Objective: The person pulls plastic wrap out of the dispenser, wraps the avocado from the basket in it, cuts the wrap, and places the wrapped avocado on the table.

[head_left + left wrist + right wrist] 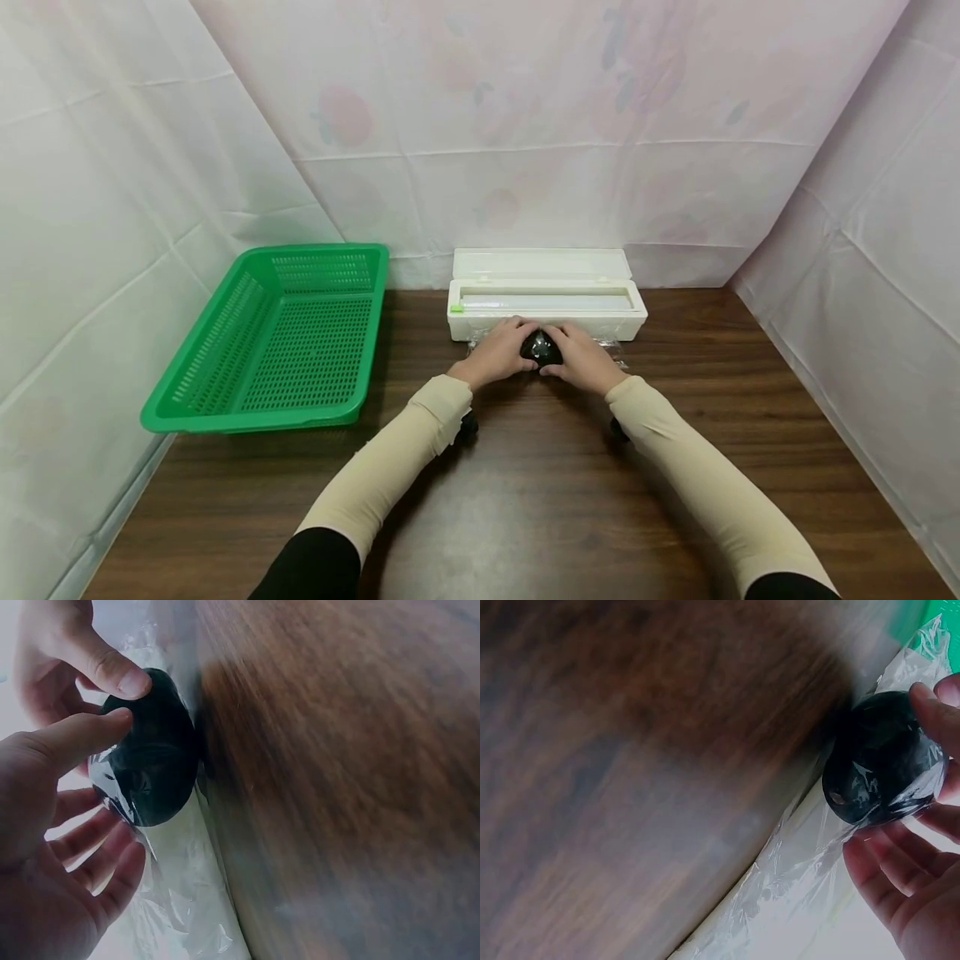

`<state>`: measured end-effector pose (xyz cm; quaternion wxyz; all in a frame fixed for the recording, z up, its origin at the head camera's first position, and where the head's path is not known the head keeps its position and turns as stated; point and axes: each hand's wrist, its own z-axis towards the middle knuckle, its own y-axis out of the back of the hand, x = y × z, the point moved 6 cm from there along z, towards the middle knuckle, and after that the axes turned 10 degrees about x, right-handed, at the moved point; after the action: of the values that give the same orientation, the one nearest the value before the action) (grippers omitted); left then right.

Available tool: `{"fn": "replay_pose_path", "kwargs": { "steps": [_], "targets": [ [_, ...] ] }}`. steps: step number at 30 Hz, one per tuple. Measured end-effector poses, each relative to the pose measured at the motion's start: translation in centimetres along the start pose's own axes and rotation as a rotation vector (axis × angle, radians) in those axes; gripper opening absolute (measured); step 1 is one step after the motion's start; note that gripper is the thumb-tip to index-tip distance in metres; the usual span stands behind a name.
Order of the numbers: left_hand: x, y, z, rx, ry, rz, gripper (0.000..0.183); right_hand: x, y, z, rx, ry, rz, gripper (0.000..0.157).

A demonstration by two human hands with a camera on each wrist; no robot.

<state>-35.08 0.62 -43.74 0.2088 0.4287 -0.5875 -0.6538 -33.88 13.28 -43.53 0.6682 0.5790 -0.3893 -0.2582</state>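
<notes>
Between my two hands sits a dark, glossy, rounded fruit (542, 350), with clear cling film (780, 892) drawn over part of it. My left hand (498, 353) holds it from the left, its thumb on the near side and fingers curled toward the far side. From the right, my right hand (587, 360) grips it the same way, so the thumbs lie close together. A small brownish spot shows on the fruit in the right wrist view. Right behind the hands is a white cling film dispenser (600, 321), and film hangs along its front.
The dispenser's lid (542, 264) stands raised at the back, and a small green slider (457, 308) sits at its left end. A green perforated basket (367, 333) is on the left of the wooden table (525, 517). White patterned cloth (510, 200) encloses the back and sides.
</notes>
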Motion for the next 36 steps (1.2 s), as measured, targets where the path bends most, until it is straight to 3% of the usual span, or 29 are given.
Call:
{"fn": "replay_pose_path", "kwargs": {
  "steps": [10, 17, 22, 27, 31, 36],
  "targets": [
    [-0.2, -0.3, 0.4, -0.030, 0.033, 0.134, 0.064, -0.8, -0.2, 0.6, 0.017, -0.003, 0.047, 0.064],
    [-0.3, -0.2, -0.1, -0.090, 0.068, 0.126, 0.059, -1.6, -0.3, 0.8, 0.075, -0.051, 0.165, 0.066],
    [-0.3, -0.1, -0.7, -0.146, 0.051, 0.116, 0.056, -2.1, -0.4, 0.8, 0.129, -0.066, 0.198, 0.070],
    [-0.7, 0.5, -1.1, -0.194, -0.027, 0.122, 0.053, -2.0, -0.4, 0.8, 0.137, -0.049, 0.151, 0.072],
    [-1.0, 0.3, -0.9, -0.137, -0.068, 0.144, 0.056, -2.1, -0.4, 0.7, 0.122, -0.051, 0.135, 0.073],
    [-0.8, 0.0, -0.5, -0.083, -0.045, 0.100, 0.058, -2.5, -0.5, 0.6, 0.062, -0.049, 0.205, 0.067]
  ]
}}
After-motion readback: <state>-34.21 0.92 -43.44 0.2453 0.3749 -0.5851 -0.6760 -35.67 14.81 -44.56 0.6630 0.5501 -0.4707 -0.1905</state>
